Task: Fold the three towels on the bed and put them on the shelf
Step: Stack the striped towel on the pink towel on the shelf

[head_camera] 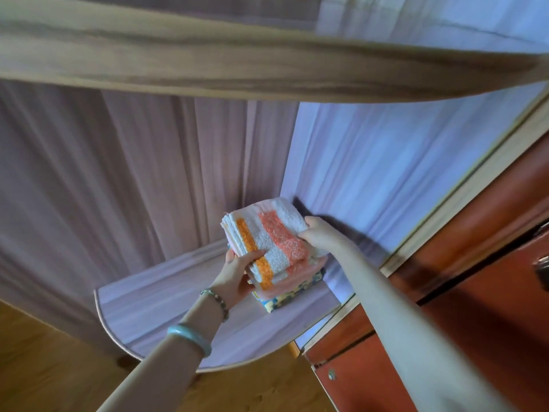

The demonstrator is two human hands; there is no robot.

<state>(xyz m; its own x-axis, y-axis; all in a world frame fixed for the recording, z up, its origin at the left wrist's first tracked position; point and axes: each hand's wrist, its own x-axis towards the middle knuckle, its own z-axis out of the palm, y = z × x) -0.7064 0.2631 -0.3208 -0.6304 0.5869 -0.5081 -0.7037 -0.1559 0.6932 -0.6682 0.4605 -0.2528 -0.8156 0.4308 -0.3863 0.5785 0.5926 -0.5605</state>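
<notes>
**Setting the last towel on the shelf**

Holds a folded striped towel (267,233), white with orange and coral bands, over the lilac corner shelf (154,307) with both hands. Pinches its near left edge with the left hand (234,272), thumb on top and fingers curled underneath. Clasps its right edge with the right hand (319,236), fingers wrapped over the side. Carries it tilted, far end raised and near end low over a folded pink towel (297,278). Cannot tell whether it touches that towel yet or hangs just above it.

Finds the pink towel lying flat on a folded blue and yellow patterned towel (297,295), which rests on the shelf close to the back corner and the right-hand wall.

Counts three towels, all folded, so takes the folding as finished. Reckons two as shelved and the third as nearly there. Leaves, by the look of it, only a few things: lowering the striped towel flat, squaring it with the two below, and letting go with both hands. Calls for a level, gentle release, since a sideways drag could likely pull the pink towel out of line or loosen the folds.

Wears a pale green bangle (190,337) and a bead bracelet (217,301) on the left wrist. Works under a wood-edged upper board (208,63), beside a reddish-brown cabinet (475,292) on the right and above a wooden floor (44,367). Sees nothing of the bed from here.
</notes>
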